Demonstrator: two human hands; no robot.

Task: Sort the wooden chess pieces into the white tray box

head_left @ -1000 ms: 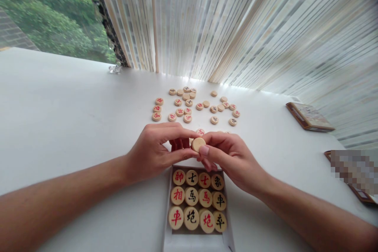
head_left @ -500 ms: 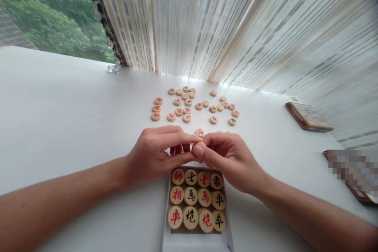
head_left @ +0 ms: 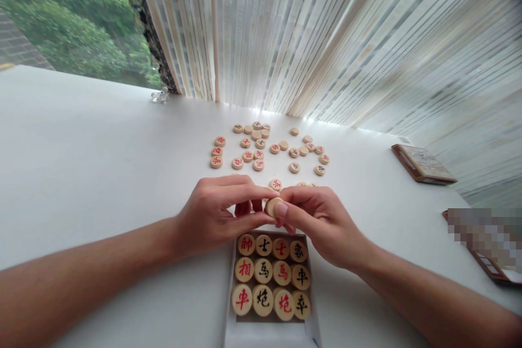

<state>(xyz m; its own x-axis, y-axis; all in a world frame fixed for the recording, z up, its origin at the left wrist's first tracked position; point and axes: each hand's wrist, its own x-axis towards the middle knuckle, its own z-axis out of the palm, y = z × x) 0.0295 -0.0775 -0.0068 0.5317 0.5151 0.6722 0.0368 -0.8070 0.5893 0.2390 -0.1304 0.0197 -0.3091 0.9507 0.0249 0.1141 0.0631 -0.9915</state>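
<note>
Both hands meet above the far end of a white box (head_left: pixel 229 304) that holds several round wooden chess pieces (head_left: pixel 263 274) with red and black characters, laid in rows. My left hand (head_left: pixel 216 212) and my right hand (head_left: pixel 314 217) pinch one plain-faced wooden piece (head_left: pixel 271 207) between thumbs and fingertips. Its marked face is turned away from me. Farther back on the white table (head_left: pixel 101 163), several loose pieces (head_left: pixel 265 147) lie scattered, one red-marked piece (head_left: pixel 275 184) just beyond my fingers.
A brown flat box (head_left: pixel 422 164) lies at the right near the striped curtain (head_left: pixel 326 32). Another brown-edged item (head_left: pixel 485 261), partly blurred out, sits at the right edge. A small glass object (head_left: pixel 159 96) stands by the window at the back left.
The piece between my fingers was turned and dipped slightly, then came back up. Both hands stay in nearly the same spot above the box.
</note>
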